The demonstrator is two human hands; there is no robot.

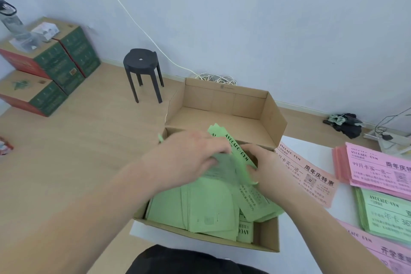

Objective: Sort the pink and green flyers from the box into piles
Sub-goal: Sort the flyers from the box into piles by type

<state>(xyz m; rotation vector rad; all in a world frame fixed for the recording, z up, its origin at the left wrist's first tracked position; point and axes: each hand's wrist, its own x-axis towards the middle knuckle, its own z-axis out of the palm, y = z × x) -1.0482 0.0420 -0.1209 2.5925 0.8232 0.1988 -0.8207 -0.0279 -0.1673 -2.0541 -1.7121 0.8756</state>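
Left hand (189,158) and right hand (264,169) curl round a tilted sheaf of green paper flyers (235,155) over the open brown cardboard box (222,100), hiding its middle. Loose green flyers (200,207) fill the box. To its right lie a single pink flyer (311,176), a pink pile (382,169) and a green pile (387,213). A black round stool (142,62) stands behind.
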